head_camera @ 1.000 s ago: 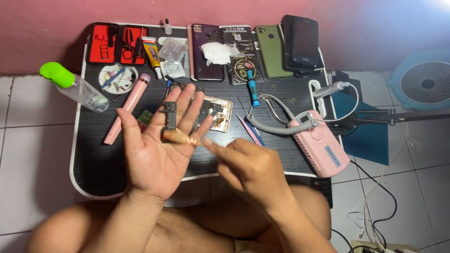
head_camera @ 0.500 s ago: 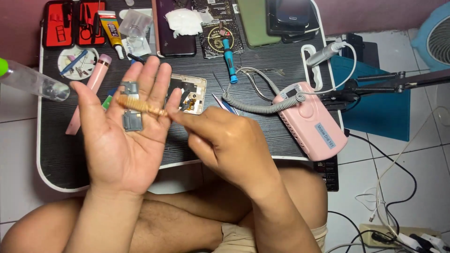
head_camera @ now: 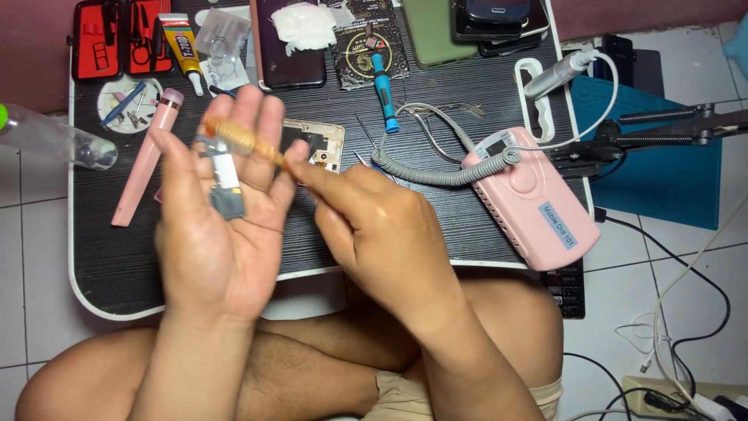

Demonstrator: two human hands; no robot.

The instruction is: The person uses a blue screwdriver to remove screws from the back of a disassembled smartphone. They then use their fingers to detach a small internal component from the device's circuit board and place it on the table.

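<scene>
My left hand [head_camera: 222, 226] is held palm up over the black lap table [head_camera: 117, 257], fingers spread. A small grey and white electronic part [head_camera: 224, 181] lies across its fingers. My right hand [head_camera: 374, 234] pinches a thin tool whose tan, bristly tip [head_camera: 241, 140] rests on the left fingers just above the part. Behind the hands a gold phone frame [head_camera: 319, 144] lies on the table.
A pink drill unit [head_camera: 538, 199] with a coiled cord sits at the right. A blue screwdriver [head_camera: 382, 90], a pink pen-like tool [head_camera: 144, 160], a glue tube [head_camera: 181, 39], a red tool case [head_camera: 117, 35], several phones and a clear bottle [head_camera: 51, 140] surround the work spot.
The view has shifted, so the table appears higher in the frame. My left hand stays palm up with the part, and the bristly tip has moved up along the fingers.
</scene>
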